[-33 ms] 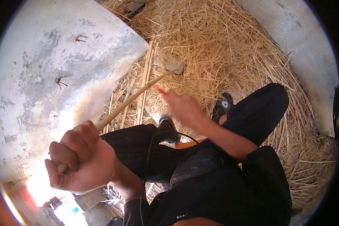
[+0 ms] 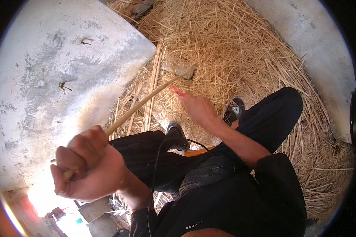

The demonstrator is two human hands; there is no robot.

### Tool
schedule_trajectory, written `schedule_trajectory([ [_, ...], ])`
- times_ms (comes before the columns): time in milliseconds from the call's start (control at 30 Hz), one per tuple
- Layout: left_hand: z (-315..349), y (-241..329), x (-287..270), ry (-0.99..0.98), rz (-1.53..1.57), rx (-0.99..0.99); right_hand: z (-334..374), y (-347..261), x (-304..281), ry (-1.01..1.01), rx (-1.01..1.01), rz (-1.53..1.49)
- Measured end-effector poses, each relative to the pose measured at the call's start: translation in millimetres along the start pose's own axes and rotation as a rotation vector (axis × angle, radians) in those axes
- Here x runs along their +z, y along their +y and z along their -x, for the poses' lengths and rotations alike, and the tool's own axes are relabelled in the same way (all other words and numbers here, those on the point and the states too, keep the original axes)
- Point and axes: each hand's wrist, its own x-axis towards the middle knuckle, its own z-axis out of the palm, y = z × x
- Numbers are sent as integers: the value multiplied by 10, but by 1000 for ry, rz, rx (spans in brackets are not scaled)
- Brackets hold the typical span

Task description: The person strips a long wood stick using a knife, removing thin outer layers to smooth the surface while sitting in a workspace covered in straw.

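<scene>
My left hand [image 2: 91,166] is closed around the thick end of a long, pale wooden stick [image 2: 142,103]. The stick slants up and away to the right, narrowing to a thin tip over the straw. My right hand [image 2: 199,108] is closed on a small, slim red tool [image 2: 178,91], mostly hidden in the fingers; its kind is not clear. The red tool's end points toward the stick, a little below and right of its thin part, with a small gap between them.
Dry straw [image 2: 233,51] covers the floor around my feet. A worn whitewashed wall [image 2: 67,79] rises close on the left, another pale wall [image 2: 304,31] on the right. Wooden strips [image 2: 153,83] lie beside a flat stone [image 2: 189,72]. A black cable [image 2: 156,166] hangs across my lap.
My right hand with the red tool has shifted slightly right, away from the stick. My left hand and the stick have moved only a little to the right.
</scene>
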Motion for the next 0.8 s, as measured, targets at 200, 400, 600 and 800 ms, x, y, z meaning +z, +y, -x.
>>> schedule_trajectory([
  [200, 2, 26, -22, 79, 187, 0, 62, -145, -258, 59, 96, -156],
  [400, -128, 55, -289, 33, 142, 1, 223, -746, -540, 138, -232, -478],
  [600, 46, 84, -358, 10, 93, -41, 133, -566, -228, -229, -186, -432],
  [800, 151, 145, -367, -14, 182, -33, 87, -328, -97, -258, -8, 9],
])
